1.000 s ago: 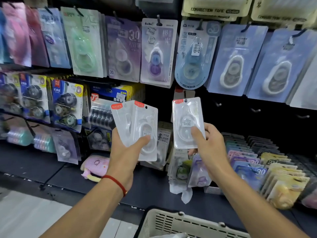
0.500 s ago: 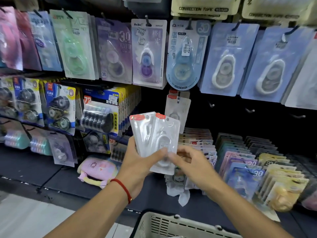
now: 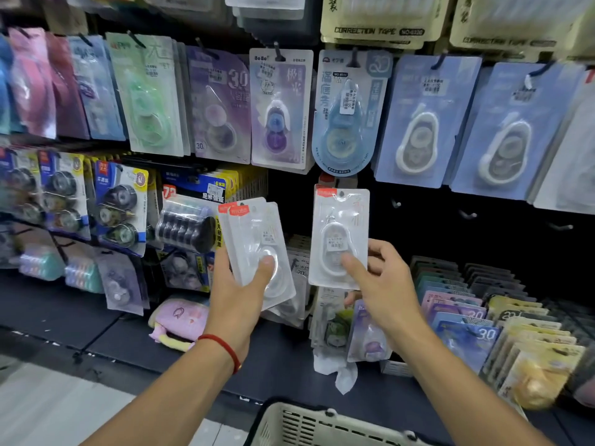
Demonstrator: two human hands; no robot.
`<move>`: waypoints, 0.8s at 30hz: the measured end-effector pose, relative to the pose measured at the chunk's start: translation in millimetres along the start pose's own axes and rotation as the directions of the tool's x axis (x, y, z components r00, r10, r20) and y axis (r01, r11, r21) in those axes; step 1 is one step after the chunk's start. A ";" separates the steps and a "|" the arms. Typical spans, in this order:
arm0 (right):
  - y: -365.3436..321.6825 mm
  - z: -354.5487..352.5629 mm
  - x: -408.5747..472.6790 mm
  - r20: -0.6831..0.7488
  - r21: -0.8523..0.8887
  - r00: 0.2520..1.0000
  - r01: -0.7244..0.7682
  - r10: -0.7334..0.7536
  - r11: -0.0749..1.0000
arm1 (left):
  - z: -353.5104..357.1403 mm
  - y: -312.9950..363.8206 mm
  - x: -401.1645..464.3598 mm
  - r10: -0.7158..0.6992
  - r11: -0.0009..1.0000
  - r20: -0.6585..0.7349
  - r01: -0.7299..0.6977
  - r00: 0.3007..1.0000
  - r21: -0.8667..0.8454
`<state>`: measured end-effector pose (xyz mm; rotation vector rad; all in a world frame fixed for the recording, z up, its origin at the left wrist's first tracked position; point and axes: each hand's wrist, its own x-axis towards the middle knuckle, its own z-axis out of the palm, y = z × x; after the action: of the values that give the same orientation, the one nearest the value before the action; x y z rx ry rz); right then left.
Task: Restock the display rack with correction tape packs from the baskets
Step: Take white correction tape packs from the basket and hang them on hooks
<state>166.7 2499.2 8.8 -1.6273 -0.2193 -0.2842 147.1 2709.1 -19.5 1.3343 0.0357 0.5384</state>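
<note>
From the head view, the person stands right at the display rack [image 3: 418, 220], with the rim of a pale basket [image 3: 322, 423] showing low in front of them. The left hand [image 3: 238, 297] grips a small fan of clear correction tape packs [image 3: 257, 249], thumb pressed across the front one; at least 2 red-tagged tops show, and I cannot tell whether there are more behind. The right hand [image 3: 380, 284] pinches 1 single pack [image 3: 341, 236] by its lower part, thumb on the front, holding it upright just beneath the blue carded pack [image 3: 346, 114] hanging above. This looks like the hanging step: the pack's top hole sits about where a peg should be, though the peg itself is hidden behind it. Next, I judge, the hole must be lined up and slid back along the peg, then another pack drawn from the left hand's fan.
</note>
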 end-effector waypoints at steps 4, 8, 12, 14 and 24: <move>2.3 0.2 0.0 -0.011 -0.009 1.000 0.023 -0.024 1.000 | -5.4 3.2 1.1 0.011 1.000 -0.008 -0.011 1.000 -0.017; 4.4 4.6 -3.5 -0.014 0.017 0.997 0.070 -0.070 0.997 | -4.9 7.9 -0.2 0.037 0.999 -0.016 -0.037 0.999 -0.010; 4.3 7.3 -2.3 -0.062 0.003 0.994 0.092 -0.092 0.996 | -0.7 11.8 -2.2 0.076 0.997 -0.035 -0.075 0.997 0.013; 4.8 7.0 -0.2 -0.065 -0.016 0.997 0.034 -0.035 0.999 | 0.9 12.1 -2.3 0.094 0.995 -0.054 -0.092 0.994 0.027; 14.5 13.3 -11.1 0.252 -0.235 0.950 -0.124 0.184 0.964 | 11.5 -3.2 -11.8 0.072 0.994 0.139 -0.083 0.988 0.075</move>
<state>161.3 2511.7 -9.3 -1.8883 -0.2743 0.0401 141.6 2693.6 -22.8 1.4531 -0.1082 0.5147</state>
